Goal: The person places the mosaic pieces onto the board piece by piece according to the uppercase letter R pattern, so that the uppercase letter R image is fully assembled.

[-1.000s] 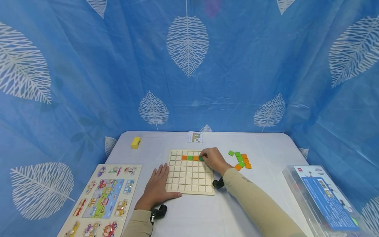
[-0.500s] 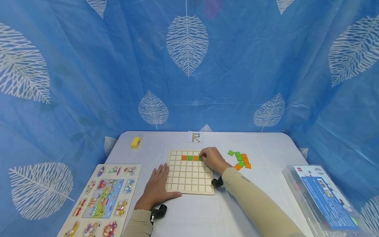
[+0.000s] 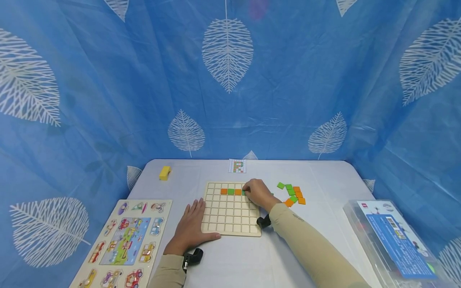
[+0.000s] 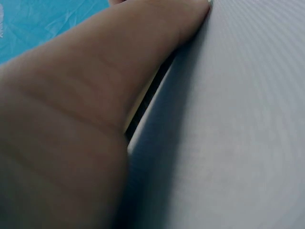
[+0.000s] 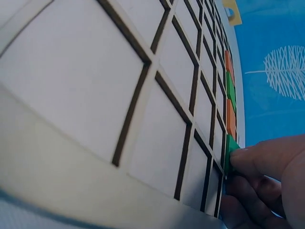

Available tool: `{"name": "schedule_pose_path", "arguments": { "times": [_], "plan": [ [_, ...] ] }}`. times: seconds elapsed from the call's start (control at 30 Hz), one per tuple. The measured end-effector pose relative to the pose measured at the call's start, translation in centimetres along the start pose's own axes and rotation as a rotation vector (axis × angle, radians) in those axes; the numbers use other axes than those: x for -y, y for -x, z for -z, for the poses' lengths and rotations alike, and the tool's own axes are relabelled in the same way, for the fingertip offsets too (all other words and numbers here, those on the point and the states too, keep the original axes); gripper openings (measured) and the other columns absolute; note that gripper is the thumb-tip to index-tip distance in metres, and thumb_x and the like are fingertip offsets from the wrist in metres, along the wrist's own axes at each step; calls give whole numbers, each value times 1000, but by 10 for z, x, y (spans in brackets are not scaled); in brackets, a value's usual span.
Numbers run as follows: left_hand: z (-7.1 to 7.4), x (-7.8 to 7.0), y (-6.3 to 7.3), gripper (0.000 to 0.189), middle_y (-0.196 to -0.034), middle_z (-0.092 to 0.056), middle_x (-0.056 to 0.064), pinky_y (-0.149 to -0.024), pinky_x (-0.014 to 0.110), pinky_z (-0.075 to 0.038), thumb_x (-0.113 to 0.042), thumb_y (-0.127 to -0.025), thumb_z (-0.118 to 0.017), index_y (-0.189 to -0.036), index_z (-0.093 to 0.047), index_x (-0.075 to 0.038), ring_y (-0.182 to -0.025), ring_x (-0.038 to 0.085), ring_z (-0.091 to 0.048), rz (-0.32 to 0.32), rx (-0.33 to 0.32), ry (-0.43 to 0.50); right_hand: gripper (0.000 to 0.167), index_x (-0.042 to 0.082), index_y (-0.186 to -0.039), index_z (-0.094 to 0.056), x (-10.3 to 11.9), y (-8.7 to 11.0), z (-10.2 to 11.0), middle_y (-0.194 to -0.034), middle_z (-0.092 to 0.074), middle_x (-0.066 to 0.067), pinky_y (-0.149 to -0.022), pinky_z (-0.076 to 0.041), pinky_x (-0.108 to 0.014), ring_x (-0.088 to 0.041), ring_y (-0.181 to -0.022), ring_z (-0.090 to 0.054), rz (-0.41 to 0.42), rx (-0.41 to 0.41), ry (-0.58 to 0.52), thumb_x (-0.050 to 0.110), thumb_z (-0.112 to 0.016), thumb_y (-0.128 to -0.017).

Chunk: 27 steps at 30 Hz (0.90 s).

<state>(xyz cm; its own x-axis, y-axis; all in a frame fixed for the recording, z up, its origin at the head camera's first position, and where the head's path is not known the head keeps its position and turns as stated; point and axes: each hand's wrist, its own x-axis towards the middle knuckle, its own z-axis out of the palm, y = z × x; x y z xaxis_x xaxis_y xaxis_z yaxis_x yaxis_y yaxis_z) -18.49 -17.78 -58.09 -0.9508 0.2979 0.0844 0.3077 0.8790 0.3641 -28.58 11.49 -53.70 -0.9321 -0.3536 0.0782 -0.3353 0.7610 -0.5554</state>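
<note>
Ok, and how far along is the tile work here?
Done: three tiles, orange, green and orange, sit side by side on the gridded board. In hand: the right hand pinches a green tile at the row's right end; whether it is fully seated is unclear. Remaining, apparently: the loose tiles, green and orange, right of the board; many cells are bare.

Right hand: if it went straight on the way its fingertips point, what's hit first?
Probably the orange tile next in the row, just left of the green tile the right hand pinches. Height is hard to judge, so it might skim over.
</note>
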Motion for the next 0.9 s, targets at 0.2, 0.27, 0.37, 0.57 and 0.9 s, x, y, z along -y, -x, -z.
{"name": "schedule_pose_path", "arguments": {
  "times": [0.2,0.27,0.37,0.57,0.9],
  "plan": [
    [1,0,0,141,-171,-25,16,-127,50,-10,-94,-68,-66,-165,-27,1,-158,34,-16,0,11,-4,16,4,-110,-81,2,0,-1,-106,-69,-8,-87,-60,-39,-25,-102,-68,-11,-1,3,0,-70,-100],
    [1,0,-1,141,-171,-25,16,-127,50,-10,-94,-68,-66,-165,-27,2,-158,34,-17,-1,11,-3,15,4,-110,-81,1,1,-1,-106,-69,-8,-87,-60,-39,-25,-102,-68,-6,-7,-2,0,-70,-100],
    [2,0,0,141,-171,-25,16,-127,50,-10,-93,-68,-67,-165,-28,2,-158,34,-17,-1,10,-2,15,5,-109,-82,0,2,-1,-105,-70,-7,-87,-59,-39,-25,-101,-68,-8,-19,-23,1,-72,-100],
    [2,-1,0,140,-171,-25,16,-127,50,-10,-93,-69,-67,-165,-28,2,-158,34,-17,-2,10,-3,15,4,-112,-81,0,7,1,-108,-69,-7,-85,-59,-40,-25,-101,-67,-33,-47,-81,4,-70,-101],
    [2,-1,1,140,-170,-26,17,-127,50,-11,-92,-69,-68,-164,-28,2,-158,34,-17,-8,5,-3,15,3,-114,-79,-1,12,5,-106,-69,-6,-82,-59,-38,-21,-96,-67,-21,-84,-146,8,-70,-103]
  ]
}}
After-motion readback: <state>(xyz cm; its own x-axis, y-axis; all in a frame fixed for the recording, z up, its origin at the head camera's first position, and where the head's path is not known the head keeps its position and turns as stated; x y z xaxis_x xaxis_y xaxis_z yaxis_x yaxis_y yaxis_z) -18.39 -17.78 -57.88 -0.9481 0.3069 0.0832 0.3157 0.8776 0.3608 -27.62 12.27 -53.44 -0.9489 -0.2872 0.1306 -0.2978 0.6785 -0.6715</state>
